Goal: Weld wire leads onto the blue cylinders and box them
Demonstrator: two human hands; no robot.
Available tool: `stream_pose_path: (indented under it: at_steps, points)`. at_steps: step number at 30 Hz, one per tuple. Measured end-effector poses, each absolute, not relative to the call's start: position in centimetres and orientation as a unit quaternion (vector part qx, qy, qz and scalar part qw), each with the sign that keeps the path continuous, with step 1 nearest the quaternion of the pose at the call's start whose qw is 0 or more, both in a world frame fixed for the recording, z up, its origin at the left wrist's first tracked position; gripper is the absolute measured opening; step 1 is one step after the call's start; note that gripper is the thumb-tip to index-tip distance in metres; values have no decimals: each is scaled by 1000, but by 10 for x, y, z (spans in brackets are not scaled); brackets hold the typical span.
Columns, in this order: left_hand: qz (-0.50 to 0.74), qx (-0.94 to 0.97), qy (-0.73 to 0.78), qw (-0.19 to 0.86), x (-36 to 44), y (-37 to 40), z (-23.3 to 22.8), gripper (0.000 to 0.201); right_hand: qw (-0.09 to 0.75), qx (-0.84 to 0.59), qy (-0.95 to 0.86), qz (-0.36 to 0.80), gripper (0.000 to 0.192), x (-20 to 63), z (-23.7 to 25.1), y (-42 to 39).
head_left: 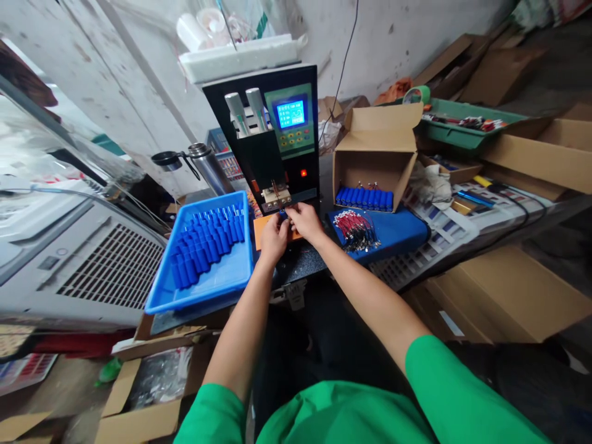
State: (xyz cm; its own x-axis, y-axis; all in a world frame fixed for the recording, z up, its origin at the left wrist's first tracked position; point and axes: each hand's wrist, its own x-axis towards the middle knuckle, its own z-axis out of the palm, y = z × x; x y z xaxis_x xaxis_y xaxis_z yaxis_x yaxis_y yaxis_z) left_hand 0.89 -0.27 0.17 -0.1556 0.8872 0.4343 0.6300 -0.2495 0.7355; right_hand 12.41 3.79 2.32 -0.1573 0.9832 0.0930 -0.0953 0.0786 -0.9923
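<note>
My left hand (pixel 274 236) and my right hand (pixel 304 221) meet just under the electrode head of a black spot-welding machine (pixel 272 135). Together they pinch a small blue battery cell (pixel 282 214) held up against the welder's tips, over an orange pad (pixel 259 231). Left of my hands a blue tray (pixel 217 283) holds several blue cells. On my right lies a bundle of red-and-black wire leads (pixel 356 229) on a blue mat (pixel 398 229). Behind the leads an open cardboard box (pixel 374 157) lies on its side with a row of blue cells inside.
A metal flask (pixel 210 166) stands behind the tray. A grey cooler unit (pixel 83 259) fills the left. A green tray (pixel 462 126) and cardboard boxes (pixel 541 154) crowd the right. More cartons (pixel 148 382) sit on the floor by my left arm.
</note>
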Motion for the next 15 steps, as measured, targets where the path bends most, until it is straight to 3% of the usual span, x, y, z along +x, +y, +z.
stream_pose_path:
  at_steps: [15]
  points:
    - [481, 640, 579, 156, 6, -1, -2, 33, 490, -468, -623, 391, 13, 153, 24, 7]
